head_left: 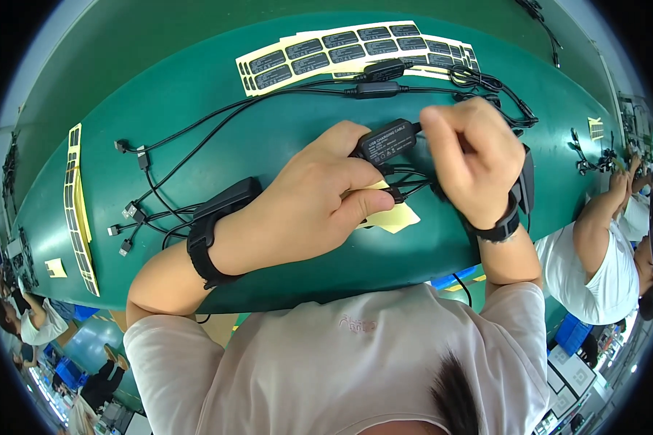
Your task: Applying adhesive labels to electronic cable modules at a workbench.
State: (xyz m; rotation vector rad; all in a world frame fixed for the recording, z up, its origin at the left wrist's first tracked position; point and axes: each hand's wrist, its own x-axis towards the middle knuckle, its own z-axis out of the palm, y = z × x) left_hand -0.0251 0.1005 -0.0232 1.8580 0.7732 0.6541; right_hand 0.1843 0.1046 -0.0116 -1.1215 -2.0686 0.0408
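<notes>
My left hand [308, 192] is closed around a black cable with a flat inline box [388, 142], whose printed label faces up. Thumb and finger also pinch dark cable strands, and a piece of yellow backing paper [401, 219] shows beneath them. Beside the box's right end, my right hand [471, 156] is curled closed and slightly blurred; what lies inside its fingers is hidden. Farther back, two black cables with inline boxes [377, 89] lie side by side. Their leads run left towards several USB plugs [134, 210].
Sheets of black labels on yellow backing [326, 54] lie at the back of the green table [297, 116]. Another label strip [80, 210] sits at the left. Coiled cable [515, 101] lies back right. A co-worker in white [588, 268] is on the right.
</notes>
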